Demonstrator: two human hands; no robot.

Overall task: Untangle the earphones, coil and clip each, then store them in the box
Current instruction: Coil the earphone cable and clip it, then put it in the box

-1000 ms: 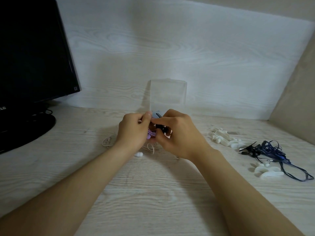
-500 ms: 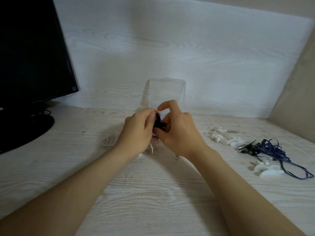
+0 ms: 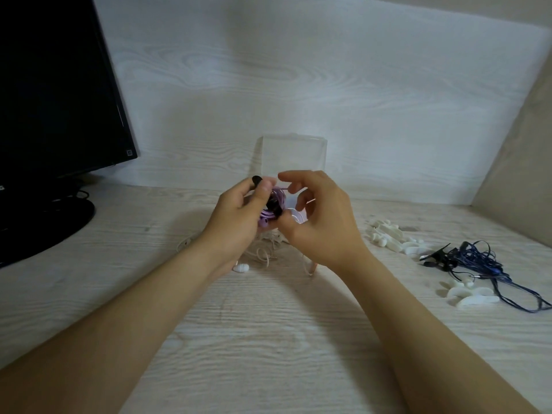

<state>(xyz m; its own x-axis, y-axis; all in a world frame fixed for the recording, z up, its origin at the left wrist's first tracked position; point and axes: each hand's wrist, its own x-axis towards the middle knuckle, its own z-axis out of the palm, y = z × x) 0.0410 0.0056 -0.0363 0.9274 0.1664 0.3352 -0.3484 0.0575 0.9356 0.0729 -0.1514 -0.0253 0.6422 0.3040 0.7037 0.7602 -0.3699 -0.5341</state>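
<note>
My left hand (image 3: 236, 219) holds a coil of purple earphones (image 3: 276, 201) with a black clip (image 3: 273, 206) across it, raised in front of the clear plastic box (image 3: 294, 153) whose lid stands open at the back. My right hand (image 3: 319, 222) pinches the lower edge of the coil with its thumb, its index finger lifted and curled above. White earphones (image 3: 263, 249) lie loose on the desk under my hands. A tangle of dark blue earphones (image 3: 478, 261) lies at the right.
A black monitor (image 3: 56, 94) on its round stand (image 3: 38, 222) fills the left. White clips (image 3: 391, 234) are heaped right of my hands, and more white clips (image 3: 469, 295) lie beside the blue tangle. A beige panel (image 3: 525, 162) closes the right side.
Both hands rose slightly and spread apart, so the purple coil and its black clip show between them. My right index finger lifted off the coil.
</note>
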